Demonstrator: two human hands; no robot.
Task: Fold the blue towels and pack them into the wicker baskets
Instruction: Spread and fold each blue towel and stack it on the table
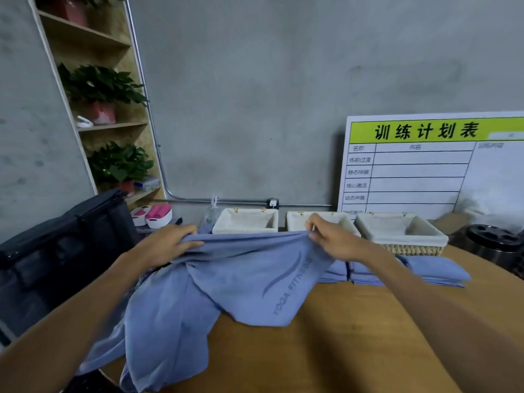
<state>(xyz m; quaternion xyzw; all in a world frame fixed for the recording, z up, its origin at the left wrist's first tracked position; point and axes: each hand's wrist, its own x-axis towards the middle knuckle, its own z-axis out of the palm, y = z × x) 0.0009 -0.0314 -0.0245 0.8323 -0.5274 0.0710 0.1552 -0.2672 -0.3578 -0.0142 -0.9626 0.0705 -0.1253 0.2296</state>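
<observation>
blue towel (243, 279) held by top edge, left hand (167, 242), right hand (334, 239)

Soft, even indoor light falling on grey wall (255, 80); no hard glare showing. Faint shadow lying left of white board (425, 165). Wide-angle lens bending shelf (93, 89) and table edge (368, 336). Forearms blurring near bottom corners; small board text staying unreadable.

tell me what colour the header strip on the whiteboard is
Lime green header strip with black characters, on the whiteboard; head view.
</observation>
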